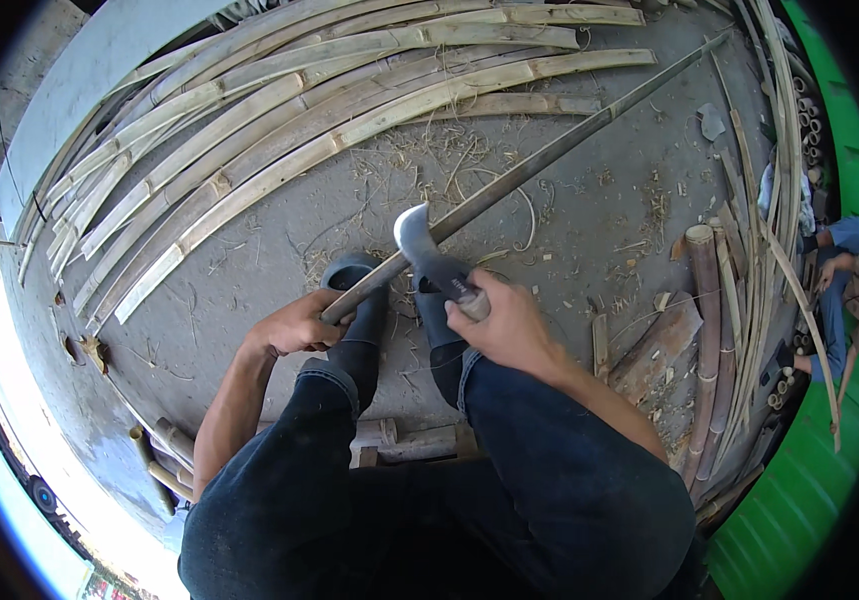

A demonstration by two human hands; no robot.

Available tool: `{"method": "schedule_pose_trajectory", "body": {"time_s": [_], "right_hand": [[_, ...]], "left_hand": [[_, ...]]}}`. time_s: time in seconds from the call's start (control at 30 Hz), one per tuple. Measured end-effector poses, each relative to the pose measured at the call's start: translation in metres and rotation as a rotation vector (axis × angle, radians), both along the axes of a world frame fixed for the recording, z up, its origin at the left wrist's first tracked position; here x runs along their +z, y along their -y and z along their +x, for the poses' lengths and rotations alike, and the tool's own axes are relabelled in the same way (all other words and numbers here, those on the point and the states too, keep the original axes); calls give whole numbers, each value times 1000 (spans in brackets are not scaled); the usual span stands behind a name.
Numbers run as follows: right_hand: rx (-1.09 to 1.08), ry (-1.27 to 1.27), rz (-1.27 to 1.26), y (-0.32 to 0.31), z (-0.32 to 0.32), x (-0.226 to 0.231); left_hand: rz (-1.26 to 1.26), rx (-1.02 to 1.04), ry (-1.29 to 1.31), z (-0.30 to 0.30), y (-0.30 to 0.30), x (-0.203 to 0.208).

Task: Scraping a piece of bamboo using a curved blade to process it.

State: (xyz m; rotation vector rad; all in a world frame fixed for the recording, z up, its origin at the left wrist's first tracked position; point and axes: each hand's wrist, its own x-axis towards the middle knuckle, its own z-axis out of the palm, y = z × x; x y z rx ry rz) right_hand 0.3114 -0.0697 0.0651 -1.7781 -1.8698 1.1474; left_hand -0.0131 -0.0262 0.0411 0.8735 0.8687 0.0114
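Note:
A long bamboo pole (539, 152) slants from between my knees up to the far right. My left hand (299, 322) is wrapped round its near end, beside my left boot. In my right hand (507, 318) is a billhook (427, 252) with a curved, bright-tipped blade and a short handle, most of which my fingers hide. The blade lies across the pole just past my boots, its hooked tip pointing away to the left. From this view I cannot tell whether the edge touches the pole.
Split bamboo strips (339, 143) lie fanned out at the far left. Thin shavings (449, 170) litter the concrete floor. Bamboo poles (705, 340) and a wood slab (655, 345) lie at the right. Beyond them, a person (833, 285) sits by a green corrugated sheet (799, 510).

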Motion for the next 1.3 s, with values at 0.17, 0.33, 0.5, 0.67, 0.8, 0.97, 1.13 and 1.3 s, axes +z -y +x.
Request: {"method": "schedule_pose_trajectory", "body": {"time_s": [0.17, 0.33, 0.5, 0.67, 0.8, 0.97, 1.13, 1.3], "right_hand": [[-360, 29, 107, -67, 72, -20], [-600, 301, 30, -137, 183, -10], [-145, 175, -118, -64, 77, -1], [-415, 253, 62, -99, 140, -19], [-423, 241, -9, -79, 123, -26], [-361, 222, 6, -75, 140, -45], [-518, 84, -98, -89, 122, -44], [-324, 316, 296, -83, 132, -64]], "left_hand": [[299, -73, -136, -10, 2, -9], [910, -186, -602, 17, 1, 21], [1006, -151, -910, 18, 8, 23], [1108, -90, -935, 21, 20, 17], [1174, -66, -1019, 21, 22, 12], [1167, -56, -974, 19, 34, 6], [1125, -6, -1015, 24, 28, 11], [1104, -24, -955, 19, 35, 4]]}}
